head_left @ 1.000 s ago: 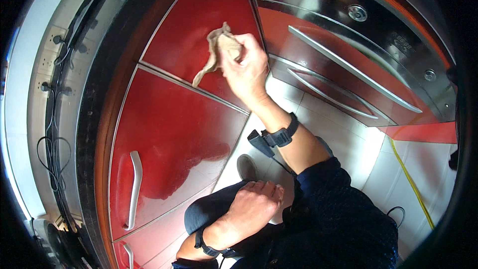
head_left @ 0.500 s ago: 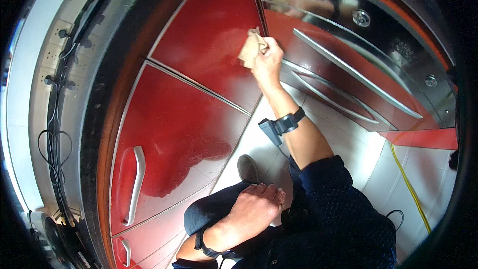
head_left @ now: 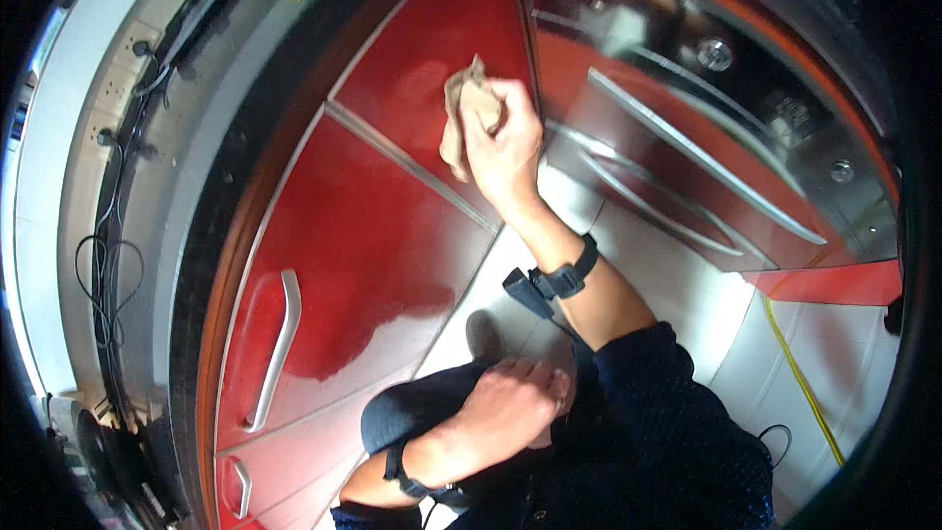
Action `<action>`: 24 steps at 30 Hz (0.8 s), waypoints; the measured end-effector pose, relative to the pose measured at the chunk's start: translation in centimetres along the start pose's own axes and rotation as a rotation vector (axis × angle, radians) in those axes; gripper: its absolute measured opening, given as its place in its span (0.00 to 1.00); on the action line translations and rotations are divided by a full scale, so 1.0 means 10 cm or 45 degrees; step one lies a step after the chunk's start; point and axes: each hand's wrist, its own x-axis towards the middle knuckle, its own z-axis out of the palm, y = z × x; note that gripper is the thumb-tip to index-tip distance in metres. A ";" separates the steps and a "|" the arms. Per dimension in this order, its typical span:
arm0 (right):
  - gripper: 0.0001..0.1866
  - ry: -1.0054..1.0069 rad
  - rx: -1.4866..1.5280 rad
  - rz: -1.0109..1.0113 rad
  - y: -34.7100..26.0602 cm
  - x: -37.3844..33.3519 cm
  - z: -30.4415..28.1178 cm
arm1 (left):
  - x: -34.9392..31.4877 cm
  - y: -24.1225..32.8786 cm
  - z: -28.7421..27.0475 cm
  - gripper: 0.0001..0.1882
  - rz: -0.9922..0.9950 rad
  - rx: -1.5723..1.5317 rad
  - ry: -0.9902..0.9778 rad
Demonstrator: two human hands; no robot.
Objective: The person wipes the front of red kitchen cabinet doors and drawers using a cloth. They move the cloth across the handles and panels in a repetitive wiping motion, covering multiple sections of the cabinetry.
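Note:
A crumpled tan cloth [head_left: 479, 110] is pinched between the thumb and fingers of my right hand [head_left: 510, 152]. That hand is held over the glossy red upper cabinet panel [head_left: 417, 34], near the corner where it meets the appliance front. Whether the cloth presses on the panel I cannot tell. My left hand [head_left: 510, 402] rests palm down over my bent leg [head_left: 397, 414], holding nothing, its fingers slightly bent and lying over the knee area. Below the panel is a larger red cabinet door [head_left: 343, 226] with a silver handle [head_left: 277, 348].
On the right stands a dark, shiny appliance front with a long silver handle [head_left: 706, 157] and knobs. A yellow hose [head_left: 805, 363] runs along the white tiled floor. A dark countertop edge [head_left: 211, 196] and sockets with black cables [head_left: 120, 201] lie at the left.
My right hand and the cloth have moved a little left and down across the red panel. The view has shifted slightly. My left hand stays on my leg.

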 end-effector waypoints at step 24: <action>0.27 -0.267 0.274 -0.005 -0.05 -2.00 0.17 | -0.18 -0.09 -0.19 0.13 -0.119 -0.008 0.696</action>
